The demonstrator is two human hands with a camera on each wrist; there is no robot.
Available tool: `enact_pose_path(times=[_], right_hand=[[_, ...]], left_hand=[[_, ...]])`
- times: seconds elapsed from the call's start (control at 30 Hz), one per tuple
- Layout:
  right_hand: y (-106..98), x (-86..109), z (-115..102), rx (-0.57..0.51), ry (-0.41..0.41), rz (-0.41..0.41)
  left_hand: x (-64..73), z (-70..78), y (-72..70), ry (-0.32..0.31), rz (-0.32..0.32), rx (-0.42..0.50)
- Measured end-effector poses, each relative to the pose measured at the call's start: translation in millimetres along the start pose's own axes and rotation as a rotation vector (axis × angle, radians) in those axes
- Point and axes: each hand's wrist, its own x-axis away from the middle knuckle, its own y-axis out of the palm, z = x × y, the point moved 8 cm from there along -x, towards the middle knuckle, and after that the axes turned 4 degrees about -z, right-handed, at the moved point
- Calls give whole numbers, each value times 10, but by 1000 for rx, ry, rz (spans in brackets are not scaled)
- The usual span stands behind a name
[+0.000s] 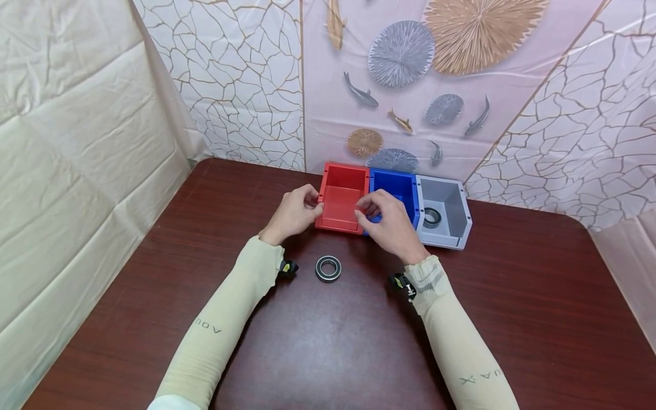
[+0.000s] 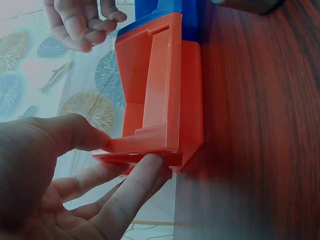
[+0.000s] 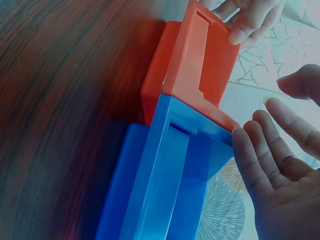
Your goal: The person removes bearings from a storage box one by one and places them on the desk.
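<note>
A red bin [image 1: 342,199], a blue bin [image 1: 397,185] and a grey bin [image 1: 445,202] stand side by side at the back of the table. My left hand [image 1: 294,213] pinches the left side wall of the red bin, thumb on the inner side and fingers outside, as the left wrist view shows. Over the seam between red and blue hovers my right hand [image 1: 388,223], its fingers relaxed, a fingertip right at the rim in the right wrist view. One ball bearing [image 1: 328,269] lies flat on the table between my forearms. Another bearing [image 1: 432,217] is inside the grey bin.
The dark wood-grain table [image 1: 328,353] reaches to a patterned backdrop [image 1: 256,85] close behind the bins. A pale cloth [image 1: 77,171] hangs along the left side. Black wrist devices [image 1: 288,268] sit on both sleeves.
</note>
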Motion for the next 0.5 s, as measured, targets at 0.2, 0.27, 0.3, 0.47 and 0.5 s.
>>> enact_pose_path(times=[0.2,0.27,0.3,0.47,0.5], right_hand=[[-33,-6,34,2,11,30],[-47,-7,42,2,11,39],[-55,-9,45,4,10,44],[-93,-13,72,14,28,67],[-99,-14,76,18,31,69]], left_hand=[[-1,0,3,-5,0,-4],[0,0,5,-8,-2,-4],[-1,-1,7,-10,-4,-5],[-7,-9,10,-15,-7,-4],[-9,-10,10,-15,-7,-4]])
